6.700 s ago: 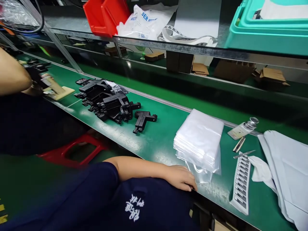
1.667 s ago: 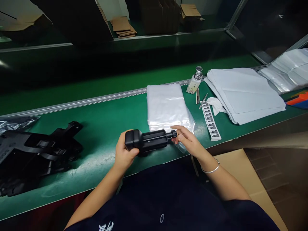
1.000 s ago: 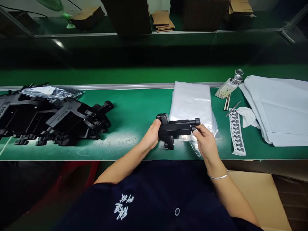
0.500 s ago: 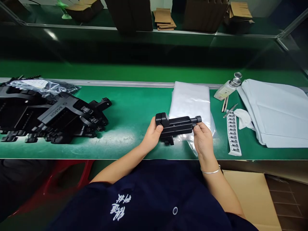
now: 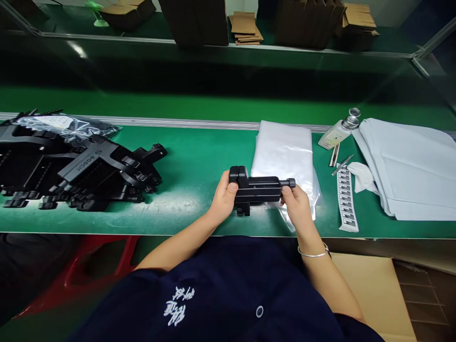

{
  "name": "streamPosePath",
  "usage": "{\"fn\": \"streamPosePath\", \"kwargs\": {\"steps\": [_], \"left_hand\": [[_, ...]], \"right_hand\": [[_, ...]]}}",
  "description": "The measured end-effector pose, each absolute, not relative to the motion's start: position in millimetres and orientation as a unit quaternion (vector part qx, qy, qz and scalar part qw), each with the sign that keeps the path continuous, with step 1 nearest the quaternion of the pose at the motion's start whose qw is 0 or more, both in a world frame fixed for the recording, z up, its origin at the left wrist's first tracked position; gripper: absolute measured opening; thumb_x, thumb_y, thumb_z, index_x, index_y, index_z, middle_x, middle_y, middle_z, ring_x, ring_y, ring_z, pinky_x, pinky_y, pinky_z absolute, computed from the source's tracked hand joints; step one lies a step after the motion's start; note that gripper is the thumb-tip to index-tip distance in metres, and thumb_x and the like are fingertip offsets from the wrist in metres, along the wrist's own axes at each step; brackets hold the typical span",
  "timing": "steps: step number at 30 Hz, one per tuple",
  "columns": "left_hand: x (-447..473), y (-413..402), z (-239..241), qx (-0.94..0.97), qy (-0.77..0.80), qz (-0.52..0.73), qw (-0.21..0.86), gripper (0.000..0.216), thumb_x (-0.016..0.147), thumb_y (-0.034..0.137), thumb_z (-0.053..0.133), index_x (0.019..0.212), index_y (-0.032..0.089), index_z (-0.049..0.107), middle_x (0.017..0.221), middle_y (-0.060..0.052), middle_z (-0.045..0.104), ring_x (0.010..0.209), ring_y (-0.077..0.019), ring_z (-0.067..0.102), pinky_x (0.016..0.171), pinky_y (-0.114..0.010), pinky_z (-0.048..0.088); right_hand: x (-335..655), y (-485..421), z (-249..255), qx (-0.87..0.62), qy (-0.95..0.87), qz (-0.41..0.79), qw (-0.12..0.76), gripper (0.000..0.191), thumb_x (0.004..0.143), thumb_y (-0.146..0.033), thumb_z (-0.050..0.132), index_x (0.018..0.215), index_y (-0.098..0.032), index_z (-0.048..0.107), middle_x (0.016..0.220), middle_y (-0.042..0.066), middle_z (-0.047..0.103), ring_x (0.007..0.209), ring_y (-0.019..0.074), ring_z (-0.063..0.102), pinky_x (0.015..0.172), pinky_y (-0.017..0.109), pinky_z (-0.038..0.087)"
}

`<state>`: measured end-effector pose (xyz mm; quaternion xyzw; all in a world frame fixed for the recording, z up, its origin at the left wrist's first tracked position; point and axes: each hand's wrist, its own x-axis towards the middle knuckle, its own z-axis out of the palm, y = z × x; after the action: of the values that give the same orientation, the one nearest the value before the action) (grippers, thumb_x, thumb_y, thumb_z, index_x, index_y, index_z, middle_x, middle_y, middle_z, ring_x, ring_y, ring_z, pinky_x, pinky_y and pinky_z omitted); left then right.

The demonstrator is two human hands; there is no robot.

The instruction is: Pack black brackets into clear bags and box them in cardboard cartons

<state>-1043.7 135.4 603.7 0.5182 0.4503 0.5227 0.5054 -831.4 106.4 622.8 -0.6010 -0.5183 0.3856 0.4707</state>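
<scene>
Head view. The left grip [image 5: 223, 198] is closed around the blocky end of a black plastic part [image 5: 257, 188], with the thumb on its upper face. The right grip [image 5: 298, 209] pinches the narrow knob at the opposite end between thumb and fingertips. The part is held level between the two grips, over the near edge of the green worktop [image 5: 192, 161]. A short foot projects from its underside, and it cannot be told whether this foot touches the worktop. Just beyond the right grip, and partly behind the part, lies a stack of clear plastic bags [image 5: 285, 147]. Farther to the right of that grip are a strip of printed labels [image 5: 346, 202], a crumpled white cloth [image 5: 361, 173], tweezers [image 5: 342, 164], a small metal-capped bottle [image 5: 340, 134] and a stack of white sheets [image 5: 409, 166]. Well to the left of the left grip lies a heap of black parts [image 5: 81, 164], with a filled clear bag [image 5: 67, 126] at its far edge. A silver bangle [image 5: 313, 251] circles the wrist behind the right grip.
</scene>
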Motion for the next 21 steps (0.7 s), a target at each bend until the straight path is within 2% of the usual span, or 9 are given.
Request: {"fn": "streamPosePath", "kwargs": {"steps": [6, 11, 14, 18, 21], "left_hand": [[-1040.7, 142.7, 603.9, 0.466, 0.443, 0.530, 0.553, 0.056, 0.090, 0.068, 0.041, 0.116, 0.022, 0.060, 0.108, -0.006, 0.065, 0.107, -0.0229, 0.060, 0.097, -0.036, 0.045], [-1044.7, 141.8, 600.9, 0.510, 0.438, 0.531, 0.515, 0.054, 0.090, 0.067, 0.043, 0.118, 0.023, 0.059, 0.108, -0.006, 0.065, 0.101, -0.0219, 0.061, 0.093, -0.034, 0.047], [-1044.8, 143.1, 599.5, 0.497, 0.452, 0.523, 0.525, 0.053, 0.090, 0.066, 0.042, 0.115, 0.023, 0.060, 0.106, -0.005, 0.065, 0.099, -0.0216, 0.061, 0.091, -0.034, 0.047], [-1043.8, 145.9, 598.0, 0.464, 0.467, 0.520, 0.544, 0.056, 0.088, 0.069, 0.043, 0.114, 0.022, 0.060, 0.109, -0.006, 0.066, 0.104, -0.0222, 0.060, 0.095, -0.034, 0.046], [-1042.2, 145.2, 598.1, 0.454, 0.465, 0.522, 0.552, 0.059, 0.087, 0.070, 0.044, 0.116, 0.021, 0.059, 0.114, -0.006, 0.065, 0.111, -0.0229, 0.059, 0.100, -0.035, 0.043]], "right_hand": [[-833.8, 104.1, 619.4, -0.526, -0.508, 0.418, 0.539, 0.035, 0.085, -0.056, 0.062, 0.098, -0.023, 0.057, 0.084, 0.001, 0.060, 0.074, 0.0164, 0.057, 0.067, 0.030, 0.050], [-828.4, 106.2, 613.7, -0.555, -0.471, 0.483, 0.487, 0.039, 0.087, -0.061, 0.056, 0.092, -0.023, 0.060, 0.069, -0.001, 0.053, 0.060, 0.0148, 0.052, 0.055, 0.029, 0.051], [-827.1, 106.4, 615.8, -0.554, -0.470, 0.480, 0.491, 0.034, 0.083, -0.056, 0.063, 0.090, -0.023, 0.060, 0.075, -0.001, 0.056, 0.065, 0.0148, 0.054, 0.056, 0.027, 0.052], [-827.7, 108.1, 620.5, -0.525, -0.479, 0.508, 0.485, 0.032, 0.082, -0.051, 0.067, 0.100, -0.024, 0.061, 0.091, 0.002, 0.063, 0.087, 0.0185, 0.061, 0.074, 0.032, 0.055], [-829.4, 109.4, 620.8, -0.520, -0.493, 0.476, 0.510, 0.033, 0.081, -0.046, 0.070, 0.105, -0.024, 0.064, 0.100, 0.003, 0.066, 0.099, 0.0206, 0.060, 0.088, 0.036, 0.050]]}}
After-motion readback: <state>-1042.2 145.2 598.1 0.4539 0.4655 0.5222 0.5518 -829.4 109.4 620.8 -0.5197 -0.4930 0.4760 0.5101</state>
